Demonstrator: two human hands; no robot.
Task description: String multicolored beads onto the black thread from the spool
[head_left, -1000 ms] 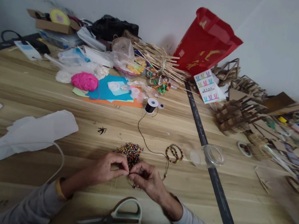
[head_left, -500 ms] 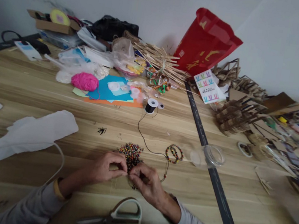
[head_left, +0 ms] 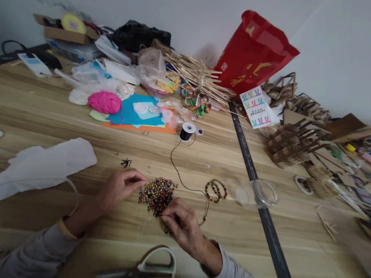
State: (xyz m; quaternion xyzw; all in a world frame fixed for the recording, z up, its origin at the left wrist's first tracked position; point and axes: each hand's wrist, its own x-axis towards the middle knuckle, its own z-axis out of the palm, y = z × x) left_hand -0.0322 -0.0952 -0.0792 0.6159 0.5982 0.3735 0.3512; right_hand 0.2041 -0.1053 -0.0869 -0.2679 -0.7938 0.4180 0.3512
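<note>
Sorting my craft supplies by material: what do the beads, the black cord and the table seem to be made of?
Beads: look like painted wood or plastic, multicoloured, slightly glossy; too small to settle. Black cord: thin, limp thread, likely nylon or waxed cotton, from a spool. Table: pale wood or wood-look laminate, visible grain, matte.

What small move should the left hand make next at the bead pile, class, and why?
Probably pinch one bead from the pile of beads. The left hand has its fingers at the pile's left edge, and the right hand pinches the black cord beside it, so a bead looks like what the cord end needs.
</note>
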